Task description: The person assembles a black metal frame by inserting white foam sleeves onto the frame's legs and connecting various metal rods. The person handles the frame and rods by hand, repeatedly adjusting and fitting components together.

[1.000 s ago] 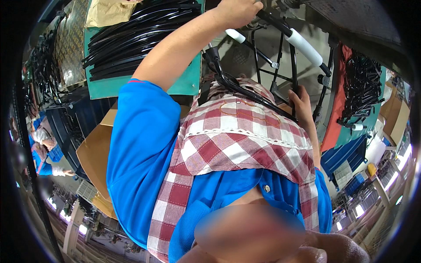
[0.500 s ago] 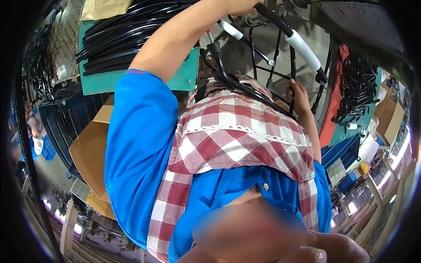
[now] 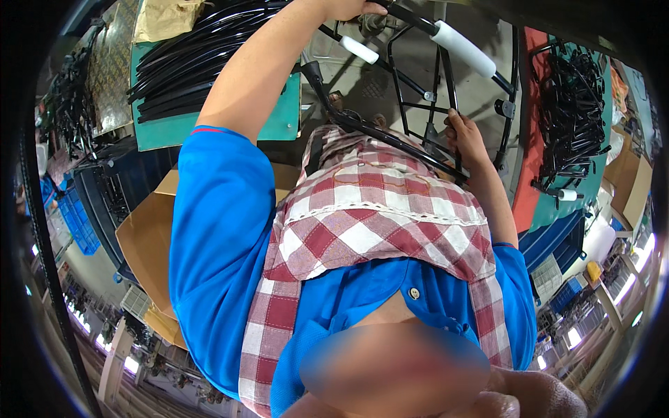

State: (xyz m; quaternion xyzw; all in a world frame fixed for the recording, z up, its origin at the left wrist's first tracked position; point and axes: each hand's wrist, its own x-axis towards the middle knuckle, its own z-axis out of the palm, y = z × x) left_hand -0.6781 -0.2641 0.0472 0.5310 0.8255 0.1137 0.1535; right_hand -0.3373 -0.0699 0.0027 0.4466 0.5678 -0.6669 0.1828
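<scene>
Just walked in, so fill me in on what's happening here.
A person in a checked apron is handling a black tubular frame with white sleeves on two of its bars. The right hand grips one of the frame's thin tubes; the left hand is at the left end of a sleeved bar, cut off by the picture's edge, so its grip is unclear. Long black tubes lie on a green surface to the left, and black parts are heaped to the right.

The frame looks glossy metal, its larger sleeve smooth and matt, the apron soft cloth.
</scene>
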